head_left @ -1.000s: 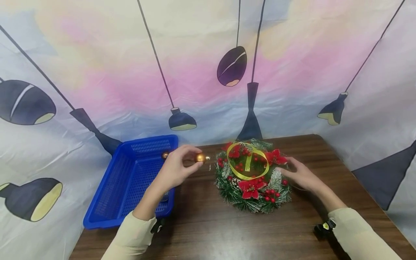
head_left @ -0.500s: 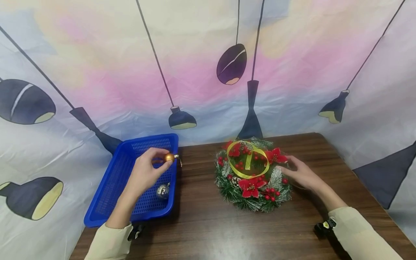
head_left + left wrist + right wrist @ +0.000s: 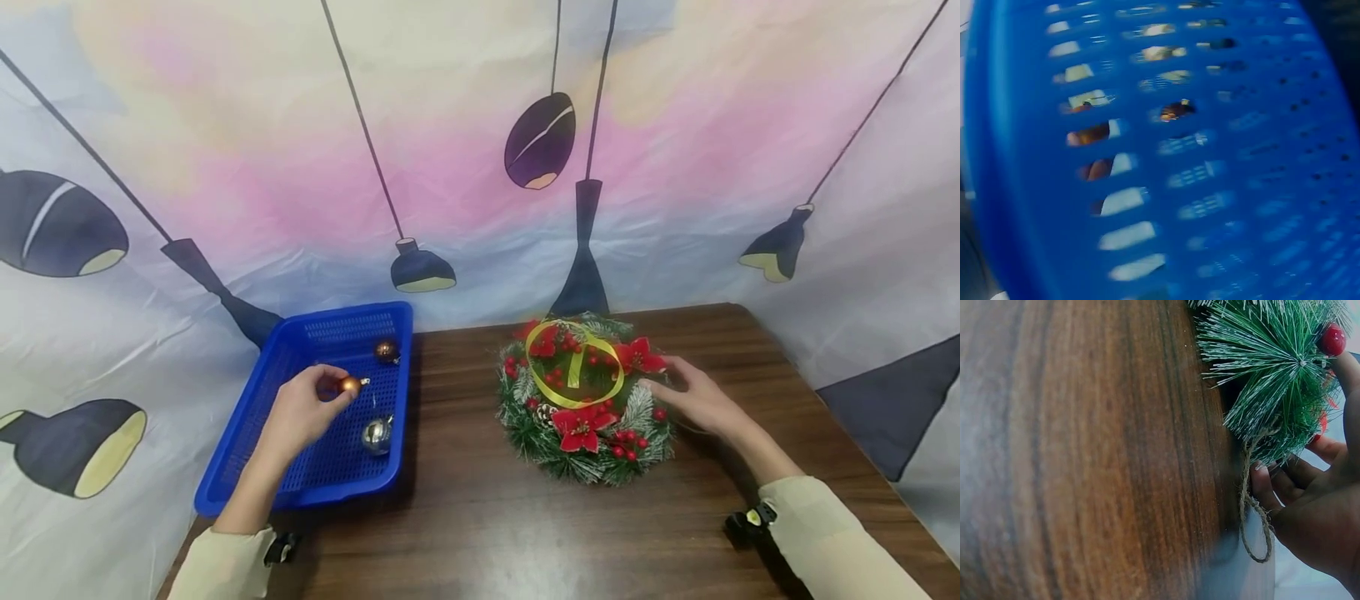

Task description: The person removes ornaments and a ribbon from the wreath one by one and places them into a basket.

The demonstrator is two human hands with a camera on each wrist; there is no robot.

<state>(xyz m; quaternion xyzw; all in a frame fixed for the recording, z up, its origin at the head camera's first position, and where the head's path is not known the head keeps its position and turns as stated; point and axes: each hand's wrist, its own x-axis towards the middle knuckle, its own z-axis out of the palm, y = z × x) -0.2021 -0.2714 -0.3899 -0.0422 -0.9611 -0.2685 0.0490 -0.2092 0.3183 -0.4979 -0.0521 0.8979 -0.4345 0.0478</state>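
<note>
Head view, left hand: we see the left hand (image 3: 300,410) over the blue basket (image 3: 255,433), its thumb and fingertips pinching a small gold bauble (image 3: 348,385).
Head view, change: half a second ago that bauble was held higher, at the basket's far right rim; a second ago it was out over the table near the wreath. It now sits lower, inside the basket's outline.
Head view, basket contents: a bronze bauble (image 3: 386,351) lies near the far right corner and a silver bauble (image 3: 376,435) by the right wall, just below the held one.
Head view, right hand: the right hand (image 3: 693,400) rests with fingers loosely extended against the right edge of the wreath (image 3: 585,400); we see no shift in it across the frames.
Head view, wreath: it lies flat on the brown table (image 3: 487,533), with red flowers, berries and a yellow ribbon loop (image 3: 573,375).
Left wrist view: blurred; we see mostly the blue basket's (image 3: 1260,187) slotted wall, with a gold glint through a slot; the hand itself we cannot make out.
Right wrist view: the right hand's (image 3: 1316,512) fingers curl lightly under the frosted green needles of the wreath (image 3: 1266,381), beside a jute twine loop (image 3: 1254,519) that hangs over the table (image 3: 1085,456).
</note>
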